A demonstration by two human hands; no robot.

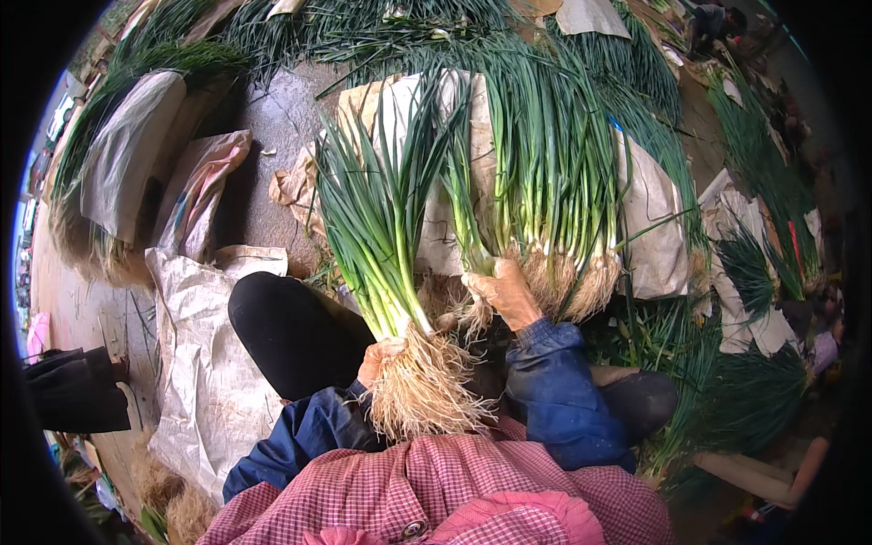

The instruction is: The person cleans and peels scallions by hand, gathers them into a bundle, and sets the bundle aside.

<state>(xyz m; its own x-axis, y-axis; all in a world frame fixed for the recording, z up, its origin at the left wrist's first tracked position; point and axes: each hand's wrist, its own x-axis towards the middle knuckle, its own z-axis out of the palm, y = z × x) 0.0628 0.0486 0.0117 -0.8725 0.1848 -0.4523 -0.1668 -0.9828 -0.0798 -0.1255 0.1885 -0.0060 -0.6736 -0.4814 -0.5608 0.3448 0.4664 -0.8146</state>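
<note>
My left hand [374,361] is closed round a thick bunch of green onions [372,245] just above its pale, stringy roots. The leaves of that bunch fan up and away from me, and the roots hang close to my lap. My right hand [509,292] grips a few more green onions [465,218] near their white ends, with roots showing below the fingers. Just beyond and right of it, several green onions [554,182] lie side by side on pale sacking [649,218], their roots toward me.
Covered heaps of green onions stand at the left [136,154] and the far side [391,36]. A crumpled pale sack [213,354] lies left of my knee [282,318]. Loose leaves [654,363] spread at the right. Another person [718,23] is at the far right.
</note>
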